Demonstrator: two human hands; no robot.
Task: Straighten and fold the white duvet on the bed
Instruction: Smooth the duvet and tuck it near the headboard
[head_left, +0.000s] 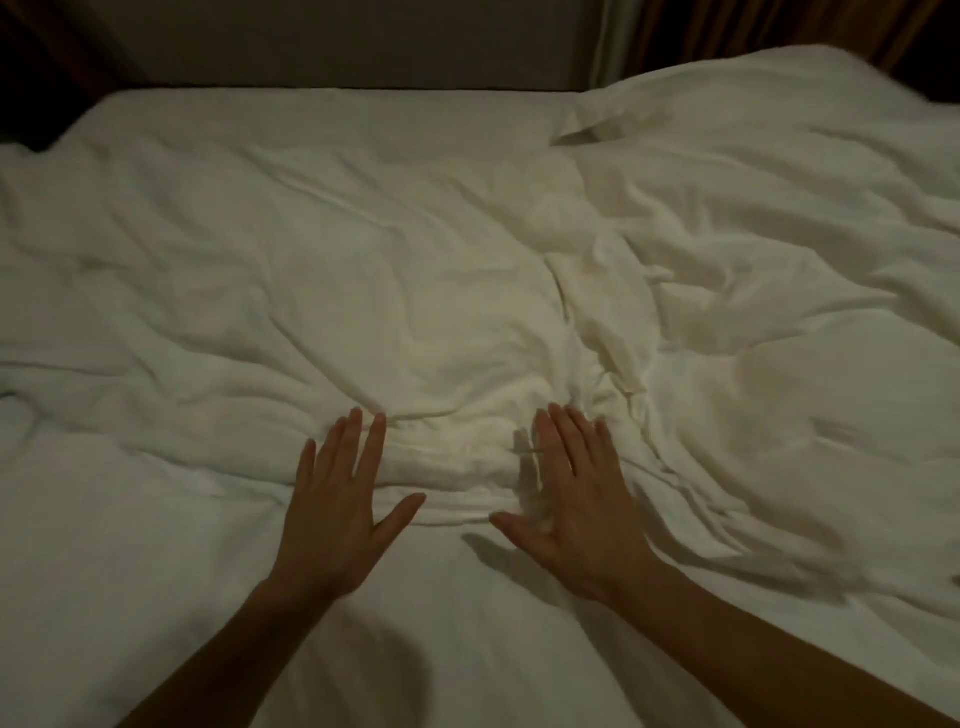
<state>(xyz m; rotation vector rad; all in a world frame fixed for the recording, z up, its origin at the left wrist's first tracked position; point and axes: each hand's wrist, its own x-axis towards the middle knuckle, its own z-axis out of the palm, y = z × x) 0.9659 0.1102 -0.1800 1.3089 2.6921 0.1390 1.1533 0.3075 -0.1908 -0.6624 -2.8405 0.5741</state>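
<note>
Both hands flat, fingers spread, pressing on white duvet (467, 270). Left hand (340, 506) and right hand (576, 506) side by side on near part. Bunched folds just ahead of fingertips, running away toward right; right hand nearer.

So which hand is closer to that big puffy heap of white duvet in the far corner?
Right. The right hand lies flat nearer the puffy heap of white duvet; the left hand lies flat farther away.
</note>
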